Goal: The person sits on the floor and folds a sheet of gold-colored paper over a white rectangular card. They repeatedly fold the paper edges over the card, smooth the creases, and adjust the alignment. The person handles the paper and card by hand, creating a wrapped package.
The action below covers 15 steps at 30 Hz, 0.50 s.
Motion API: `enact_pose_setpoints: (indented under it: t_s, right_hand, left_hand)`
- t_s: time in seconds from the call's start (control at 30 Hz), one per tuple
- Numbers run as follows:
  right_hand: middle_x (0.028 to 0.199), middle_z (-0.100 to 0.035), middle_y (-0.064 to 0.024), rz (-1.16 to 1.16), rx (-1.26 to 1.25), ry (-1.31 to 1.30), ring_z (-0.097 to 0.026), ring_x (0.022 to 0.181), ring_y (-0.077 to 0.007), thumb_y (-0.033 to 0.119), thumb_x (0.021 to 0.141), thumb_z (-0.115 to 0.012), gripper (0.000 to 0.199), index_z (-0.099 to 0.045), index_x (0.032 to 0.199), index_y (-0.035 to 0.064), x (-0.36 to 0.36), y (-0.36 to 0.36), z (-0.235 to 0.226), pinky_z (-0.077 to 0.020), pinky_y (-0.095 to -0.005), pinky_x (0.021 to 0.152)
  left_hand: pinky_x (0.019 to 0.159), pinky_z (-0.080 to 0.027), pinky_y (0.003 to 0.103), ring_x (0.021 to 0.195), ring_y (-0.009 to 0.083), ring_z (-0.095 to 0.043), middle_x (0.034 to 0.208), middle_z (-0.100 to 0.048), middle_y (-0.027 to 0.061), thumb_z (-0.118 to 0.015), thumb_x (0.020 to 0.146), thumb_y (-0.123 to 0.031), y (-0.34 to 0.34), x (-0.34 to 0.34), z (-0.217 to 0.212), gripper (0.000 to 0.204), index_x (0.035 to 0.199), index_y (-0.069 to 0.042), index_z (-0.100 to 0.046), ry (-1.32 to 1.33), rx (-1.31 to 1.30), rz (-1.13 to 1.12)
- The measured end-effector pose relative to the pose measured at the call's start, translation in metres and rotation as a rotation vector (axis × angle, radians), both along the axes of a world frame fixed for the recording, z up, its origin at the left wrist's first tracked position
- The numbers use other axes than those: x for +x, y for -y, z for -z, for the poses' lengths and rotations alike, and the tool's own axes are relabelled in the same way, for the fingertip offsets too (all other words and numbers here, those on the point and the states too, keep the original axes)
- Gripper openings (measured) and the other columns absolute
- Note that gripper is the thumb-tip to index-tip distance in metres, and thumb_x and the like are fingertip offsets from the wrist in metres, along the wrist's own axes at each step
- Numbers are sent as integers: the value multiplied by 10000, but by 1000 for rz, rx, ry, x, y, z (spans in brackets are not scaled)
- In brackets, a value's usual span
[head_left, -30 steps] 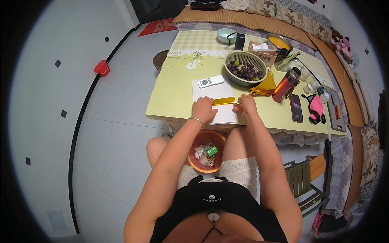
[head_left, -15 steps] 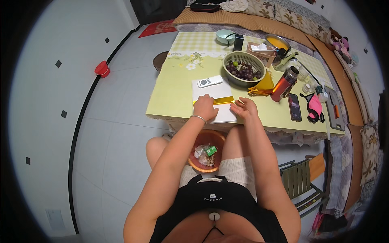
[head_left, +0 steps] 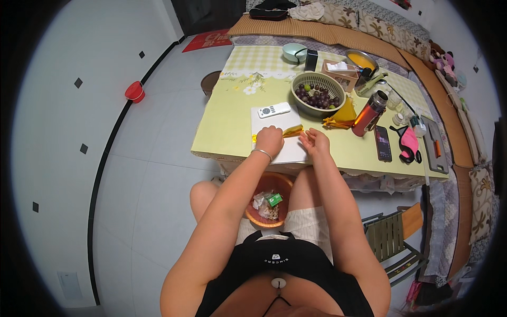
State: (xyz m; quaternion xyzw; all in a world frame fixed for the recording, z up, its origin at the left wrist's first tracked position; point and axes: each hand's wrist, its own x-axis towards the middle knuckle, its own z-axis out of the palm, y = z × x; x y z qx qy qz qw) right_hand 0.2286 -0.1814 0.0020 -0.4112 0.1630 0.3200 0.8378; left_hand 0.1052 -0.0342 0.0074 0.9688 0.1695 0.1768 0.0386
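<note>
A strip of shiny gold foil paper (head_left: 293, 130) lies across a white board or pad (head_left: 293, 152) at the near edge of the table. My left hand (head_left: 270, 141), a bracelet at its wrist, is closed over the strip's middle, its fingertips partly hidden. A bit of gold pokes out on the hand's left side. Beside the strip's right end, my right hand (head_left: 316, 141) has its fingers apart and slightly bent; whether a fingertip touches the foil I cannot tell. A white remote control (head_left: 274, 110) rests on the far part of the white board.
Beyond the board stands a colander (head_left: 296, 100) of dark grapes. More folded gold paper (head_left: 343, 115), a red thermos (head_left: 369, 113), a phone (head_left: 383, 143) and a pink-and-black item (head_left: 408, 142) are to the right. An orange basin (head_left: 288, 186) with waste sits between my knees.
The foil strip was flat and straight; now its right part is bent up and narrower. My left hand has curled more tightly over it, while my right hand has shifted slightly left.
</note>
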Motion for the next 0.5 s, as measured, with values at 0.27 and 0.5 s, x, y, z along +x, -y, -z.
enact_pose_setpoints:
  t_s: [0.27, 0.5]
  right_hand:
    - [1069, -648, -185, -204, 59, 111, -695, 889, -308, 49, 933, -549, 232, -574, 1132, -68, -4, 4, 13, -617, -410, 848]
    - [1105, -663, -156, -303, -55, 283, -700, 968, -246, -18, 897, -510, 199, -583, 1080, -42, -17, -7, 12, -614, -357, 844]
  left_hand:
    - [690, -568, 464, 755, 345, -702, 816, -709, 171, -631, 854, -297, 13, 0, -23, 259, 885, -48, -693, -49, -99, 57]
    - [662, -561, 457, 798, 319, -724, 847, -729, 134, -648, 847, -200, 11, 23, -23, 155, 881, -89, -751, -232, 60, 76]
